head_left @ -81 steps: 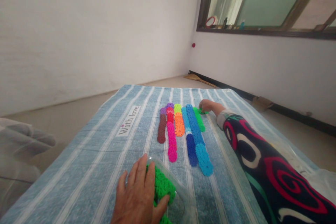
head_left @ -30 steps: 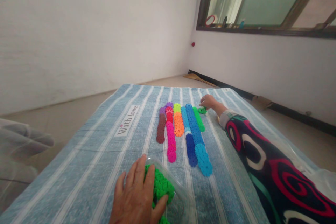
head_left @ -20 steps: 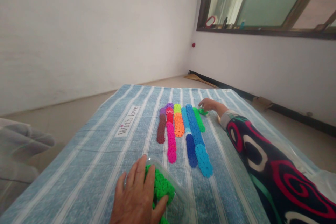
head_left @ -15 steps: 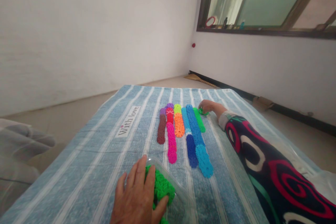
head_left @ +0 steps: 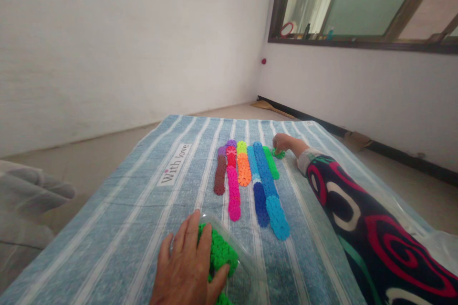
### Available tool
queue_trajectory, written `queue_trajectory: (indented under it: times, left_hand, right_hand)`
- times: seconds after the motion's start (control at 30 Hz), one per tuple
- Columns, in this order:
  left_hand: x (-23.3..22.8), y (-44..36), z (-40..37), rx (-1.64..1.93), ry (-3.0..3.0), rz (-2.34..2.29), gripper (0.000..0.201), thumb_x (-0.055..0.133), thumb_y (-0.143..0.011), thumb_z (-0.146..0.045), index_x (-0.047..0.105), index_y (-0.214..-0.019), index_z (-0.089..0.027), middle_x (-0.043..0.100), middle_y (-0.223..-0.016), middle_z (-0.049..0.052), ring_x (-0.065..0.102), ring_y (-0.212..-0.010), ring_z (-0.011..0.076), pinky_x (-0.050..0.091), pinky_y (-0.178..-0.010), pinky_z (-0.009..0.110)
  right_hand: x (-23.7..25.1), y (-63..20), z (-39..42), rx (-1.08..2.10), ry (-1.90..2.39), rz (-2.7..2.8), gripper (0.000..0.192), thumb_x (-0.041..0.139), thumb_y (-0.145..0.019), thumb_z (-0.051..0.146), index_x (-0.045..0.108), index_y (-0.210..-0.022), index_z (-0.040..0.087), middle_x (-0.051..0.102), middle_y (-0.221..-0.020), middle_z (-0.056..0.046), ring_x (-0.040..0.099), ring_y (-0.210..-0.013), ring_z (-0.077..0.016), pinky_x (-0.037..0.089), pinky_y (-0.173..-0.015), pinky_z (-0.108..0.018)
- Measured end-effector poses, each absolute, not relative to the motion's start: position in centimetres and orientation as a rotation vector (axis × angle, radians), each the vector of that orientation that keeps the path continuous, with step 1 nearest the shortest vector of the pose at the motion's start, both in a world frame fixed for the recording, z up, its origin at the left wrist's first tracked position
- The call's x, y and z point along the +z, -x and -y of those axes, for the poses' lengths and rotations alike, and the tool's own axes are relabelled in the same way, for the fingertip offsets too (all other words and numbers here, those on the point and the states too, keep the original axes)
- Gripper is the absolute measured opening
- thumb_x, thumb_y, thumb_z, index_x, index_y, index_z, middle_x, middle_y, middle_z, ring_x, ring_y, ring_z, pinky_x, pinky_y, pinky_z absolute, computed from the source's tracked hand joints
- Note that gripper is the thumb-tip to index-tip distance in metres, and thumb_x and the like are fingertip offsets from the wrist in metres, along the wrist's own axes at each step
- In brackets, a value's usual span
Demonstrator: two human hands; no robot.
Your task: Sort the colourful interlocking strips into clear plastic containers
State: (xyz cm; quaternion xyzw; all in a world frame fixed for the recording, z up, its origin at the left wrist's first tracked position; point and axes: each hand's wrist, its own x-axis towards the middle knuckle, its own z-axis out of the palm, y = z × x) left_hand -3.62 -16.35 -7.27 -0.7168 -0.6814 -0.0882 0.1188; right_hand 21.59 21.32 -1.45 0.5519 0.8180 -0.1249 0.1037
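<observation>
Left hand (head_left: 188, 269) spread flat over green discs (head_left: 220, 252) in tub (head_left: 246, 271), steadying it; right hand (head_left: 284, 143) pinching disc (head_left: 278, 154) beside green row (head_left: 271, 162), extending sorted colours

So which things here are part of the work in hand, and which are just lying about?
In use:
- right hand on a loose green piece
- left hand on the clear tub of green pieces
- coloured rows laid on the striped cloth

Lying about:
- small items on the window sill
- brush by the far wall
- red dot on the wall
</observation>
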Motion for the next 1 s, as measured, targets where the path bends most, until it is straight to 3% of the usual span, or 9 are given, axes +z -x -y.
queue_trajectory:
  times: [0.13,0.33,0.5,0.6,0.7,0.8,1.0]
  left_hand:
    - [-6.7,3.0,16.2,-0.283,2.069,2.008,0.053,0.064,-0.071,-0.041,0.066,-0.117,-0.014,0.052,-0.142,0.022,0.049,-0.128,0.0393,0.037,-0.103,0.056]
    - [-4.8,1.8,16.3,-0.262,2.08,2.067,0.05,0.065,-0.073,-0.038,0.065,-0.117,-0.013,0.05,-0.143,0.023,0.047,-0.13,0.0392,0.036,-0.105,0.056]
    - [-3.4,0.8,16.3,-0.187,2.11,2.175,0.052,0.065,-0.077,-0.039,0.061,-0.121,-0.012,0.045,-0.147,0.023,0.043,-0.134,0.0379,0.033,-0.108,0.056]
    - [-3.0,0.5,16.2,-0.176,2.127,2.223,0.055,0.066,-0.077,-0.042,0.06,-0.123,-0.011,0.042,-0.149,0.023,0.04,-0.136,0.0379,0.03,-0.11,0.056]
    - [-2.8,0.4,16.3,-0.174,2.137,2.246,0.055,0.065,-0.078,-0.044,0.06,-0.121,-0.012,0.04,-0.151,0.023,0.038,-0.138,0.038,0.029,-0.11,0.057]
    - [-2.6,0.2,16.3,-0.162,2.137,2.26,0.053,0.066,-0.077,-0.044,0.059,-0.119,-0.012,0.04,-0.151,0.023,0.037,-0.138,0.0373,0.029,-0.11,0.056]
    - [-2.1,0.0,16.3,-0.127,2.141,2.275,0.05,0.064,-0.078,-0.037,0.058,-0.121,-0.011,0.04,-0.151,0.023,0.037,-0.138,0.0369,0.03,-0.109,0.054]
  right_hand:
    - [-0.9,-21.9,-20.1,-0.332,-1.662,-2.425,0.027,0.078,-0.066,0.016,0.075,-0.092,0.012,0.073,-0.077,-0.007,0.064,-0.061,-0.0155,0.046,-0.056,-0.022]
    - [-0.6,-22.4,-17.8,-0.159,-1.661,-2.545,0.026,0.074,-0.065,0.012,0.076,-0.091,0.015,0.073,-0.093,-0.007,0.065,-0.082,-0.0193,0.045,-0.066,-0.023]
    - [2.0,-22.2,-13.5,-0.148,-1.585,-2.683,0.024,0.068,-0.074,0.017,0.072,-0.097,0.014,0.07,-0.089,-0.005,0.062,-0.08,-0.0166,0.042,-0.068,-0.023]
    - [3.8,-20.8,-7.9,-0.458,-1.219,-2.946,0.018,0.069,-0.075,0.019,0.069,-0.093,0.016,0.063,-0.075,0.001,0.057,-0.068,-0.0111,0.039,-0.063,-0.021]
    - [4.3,-18.8,-0.9,-0.682,-0.712,-3.084,0.009,0.068,-0.078,0.018,0.066,-0.087,0.016,0.061,-0.074,0.003,0.054,-0.067,-0.0097,0.037,-0.063,-0.022]
    - [3.4,-17.0,4.8,-0.613,-0.351,-3.131,0.008,0.067,-0.082,0.019,0.065,-0.09,0.017,0.063,-0.077,0.001,0.054,-0.069,-0.0109,0.033,-0.062,-0.024]
    - [0.6,-15.2,8.4,-0.159,-0.129,-3.122,0.009,0.067,-0.084,0.022,0.068,-0.093,0.02,0.066,-0.075,-0.002,0.053,-0.071,-0.0162,0.032,-0.066,-0.03]
